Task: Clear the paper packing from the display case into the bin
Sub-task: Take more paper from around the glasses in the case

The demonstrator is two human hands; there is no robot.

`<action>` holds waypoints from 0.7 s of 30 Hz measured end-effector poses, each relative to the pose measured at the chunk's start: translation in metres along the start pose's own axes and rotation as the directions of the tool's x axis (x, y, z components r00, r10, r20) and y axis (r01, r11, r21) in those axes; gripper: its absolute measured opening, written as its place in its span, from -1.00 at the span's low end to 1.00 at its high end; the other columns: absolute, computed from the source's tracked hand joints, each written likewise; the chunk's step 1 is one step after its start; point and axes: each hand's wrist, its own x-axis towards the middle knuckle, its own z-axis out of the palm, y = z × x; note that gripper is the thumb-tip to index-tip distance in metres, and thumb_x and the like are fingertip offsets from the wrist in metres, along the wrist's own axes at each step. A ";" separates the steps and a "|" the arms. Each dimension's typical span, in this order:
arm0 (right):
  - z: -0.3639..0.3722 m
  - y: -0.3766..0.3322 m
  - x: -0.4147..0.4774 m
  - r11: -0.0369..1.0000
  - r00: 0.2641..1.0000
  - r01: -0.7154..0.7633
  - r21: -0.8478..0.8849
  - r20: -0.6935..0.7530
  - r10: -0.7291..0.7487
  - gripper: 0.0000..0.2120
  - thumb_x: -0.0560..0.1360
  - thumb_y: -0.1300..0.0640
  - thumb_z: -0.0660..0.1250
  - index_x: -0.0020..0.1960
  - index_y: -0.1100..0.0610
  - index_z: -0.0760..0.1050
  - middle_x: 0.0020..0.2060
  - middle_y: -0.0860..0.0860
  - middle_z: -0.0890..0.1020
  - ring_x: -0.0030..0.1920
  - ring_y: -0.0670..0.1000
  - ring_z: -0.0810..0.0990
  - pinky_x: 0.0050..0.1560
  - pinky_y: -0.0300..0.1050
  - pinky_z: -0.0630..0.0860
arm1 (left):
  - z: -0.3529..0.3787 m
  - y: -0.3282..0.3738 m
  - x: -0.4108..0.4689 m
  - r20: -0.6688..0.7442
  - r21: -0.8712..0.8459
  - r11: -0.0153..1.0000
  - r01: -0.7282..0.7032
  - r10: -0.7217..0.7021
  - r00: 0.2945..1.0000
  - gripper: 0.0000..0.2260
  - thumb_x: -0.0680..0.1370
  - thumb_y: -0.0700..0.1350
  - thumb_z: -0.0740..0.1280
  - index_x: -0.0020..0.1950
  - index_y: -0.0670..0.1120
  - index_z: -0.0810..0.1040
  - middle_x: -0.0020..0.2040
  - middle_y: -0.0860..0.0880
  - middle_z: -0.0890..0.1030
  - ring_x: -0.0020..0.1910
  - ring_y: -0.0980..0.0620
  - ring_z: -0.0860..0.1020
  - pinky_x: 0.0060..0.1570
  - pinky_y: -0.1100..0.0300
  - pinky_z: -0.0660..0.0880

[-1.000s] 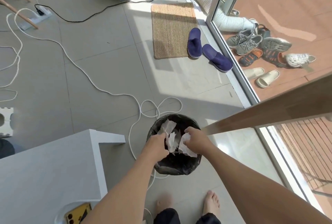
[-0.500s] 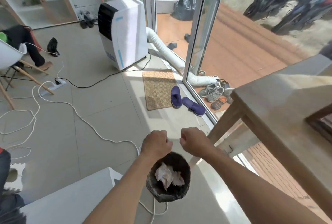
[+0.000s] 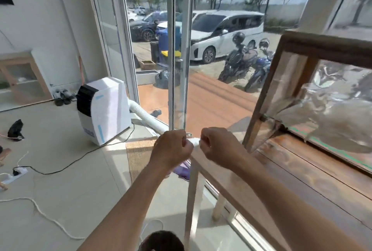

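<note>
Two big things frame my view: the wooden table (image 3: 302, 172) running along the right, and the display case (image 3: 314, 53) standing on it, a wood-framed glass box. Behind its glass I can make out the paper packing (image 3: 330, 115), a pale crumpled mass filling the lower part of the case. Down at the bottom edge sits the dark bin (image 3: 161, 240), only its rim showing, directly below my arms.

My left hand (image 3: 172, 148) and right hand (image 3: 218, 146) are both curled into loose fists, close together over the table's near corner, well short of the case. I see nothing in either one.

I judge the paper to be very light and soft, with no stiffness to speak of; it should crush on contact and may tear or shed pieces. I'd bunch it from the thick middle of the wad, gathering with both hands, rather than pull a thin edge.
</note>
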 end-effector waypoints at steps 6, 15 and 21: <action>-0.089 0.033 -0.042 0.998 0.974 -0.052 -0.032 -0.223 0.043 -0.84 0.48 0.08 0.26 -0.22 0.12 0.50 -0.30 -0.01 0.58 -0.26 0.08 0.55 -0.23 0.02 0.52 | -0.002 0.085 0.016 -0.152 -0.155 0.898 -0.413 0.391 0.908 -0.78 0.45 -0.03 0.29 -0.34 -0.01 0.34 -0.43 0.05 0.39 -0.41 0.01 0.37 -0.35 0.16 0.34; -0.186 0.089 -0.090 0.831 0.771 -0.544 -0.120 -0.464 0.437 -0.74 0.49 0.11 0.26 0.17 0.02 0.51 0.19 0.09 0.52 0.21 0.15 0.50 0.20 0.06 0.47 | 0.024 0.202 0.041 0.042 -0.302 0.759 -0.576 0.615 0.788 -0.60 0.53 0.09 0.29 0.33 0.00 0.41 0.22 -0.02 0.49 0.18 0.00 0.49 0.20 -0.02 0.48; -0.198 0.112 -0.088 0.660 0.698 -0.713 -0.237 -0.149 0.701 -0.40 0.45 0.19 0.25 0.46 -0.05 0.26 0.50 0.12 0.22 0.49 0.25 0.18 0.41 0.23 0.31 | 0.053 0.248 0.073 0.302 -0.156 0.780 -0.606 0.622 0.723 -0.35 0.53 0.16 0.28 0.55 0.06 0.10 0.55 -0.09 0.14 0.51 -0.20 0.14 0.41 -0.16 0.23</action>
